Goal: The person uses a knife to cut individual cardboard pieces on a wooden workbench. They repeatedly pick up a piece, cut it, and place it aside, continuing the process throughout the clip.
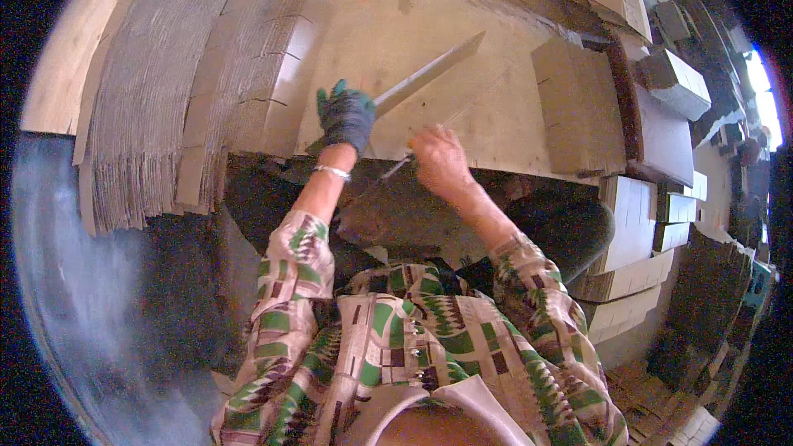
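Note:
My left hand (pixel 345 118), in a dark grey glove with green fingertips, is closed around a long narrow cardboard strip (pixel 429 70). From the glove the strip runs toward the far right over the wooden tabletop (pixel 496 107), its pale edge upward. To the right, near the table's front edge, my bare right hand (pixel 441 158) is closed on a slim tool (pixel 397 167). A thin metallic shaft points from that fist down and left; a bit of orange shows by the fingers. The hand hides the rest, so its exact kind cannot be made out.
Tall rows of stacked cardboard pieces (pixel 153 87) stand on the left, with slotted cardboard pieces (pixel 248 74) beside them. A flat cardboard stack (pixel 581 107) lies on the table's right. Beyond it are a white-sided bundle (pixel 677 83) and several more cardboard stacks (pixel 628 219).

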`<state>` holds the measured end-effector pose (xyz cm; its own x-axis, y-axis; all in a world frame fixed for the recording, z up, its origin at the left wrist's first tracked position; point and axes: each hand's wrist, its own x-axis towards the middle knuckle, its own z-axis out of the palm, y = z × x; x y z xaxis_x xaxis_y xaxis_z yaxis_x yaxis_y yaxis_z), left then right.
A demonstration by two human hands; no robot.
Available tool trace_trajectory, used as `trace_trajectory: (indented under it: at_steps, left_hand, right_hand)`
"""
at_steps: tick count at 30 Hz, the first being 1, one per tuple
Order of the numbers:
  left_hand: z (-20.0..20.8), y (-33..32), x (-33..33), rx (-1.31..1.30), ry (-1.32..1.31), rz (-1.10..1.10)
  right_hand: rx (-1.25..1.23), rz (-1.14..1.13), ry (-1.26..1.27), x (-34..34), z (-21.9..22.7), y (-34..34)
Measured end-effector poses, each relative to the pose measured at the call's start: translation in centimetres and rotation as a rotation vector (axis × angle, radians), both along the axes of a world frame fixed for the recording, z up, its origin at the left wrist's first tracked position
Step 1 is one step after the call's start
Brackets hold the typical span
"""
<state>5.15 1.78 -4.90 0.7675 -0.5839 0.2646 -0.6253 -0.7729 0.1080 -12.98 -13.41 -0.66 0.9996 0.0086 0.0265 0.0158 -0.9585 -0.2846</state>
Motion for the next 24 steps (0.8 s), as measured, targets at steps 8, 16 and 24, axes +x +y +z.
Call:
trace_trajectory:
  at_steps: [8, 16, 24]
  left_hand:
    - [1.5, 0.9, -2.4, -0.02, 0.034, 0.026]
    - [2.6, -7.1, -8.4, -0.115, 0.191, -0.225]
    - [-0.2, -8.9, -6.9, -0.042, 0.346, -0.253]
  right_hand:
    - [-0.001, -0.182, -0.353, -1.4, -0.4, -6.8]
    - [-0.446, -0.874, -0.001, -9.9, 0.4, -26.4]
    - [-0.251, -1.014, -0.151, -9.2, 3.3, -24.4]
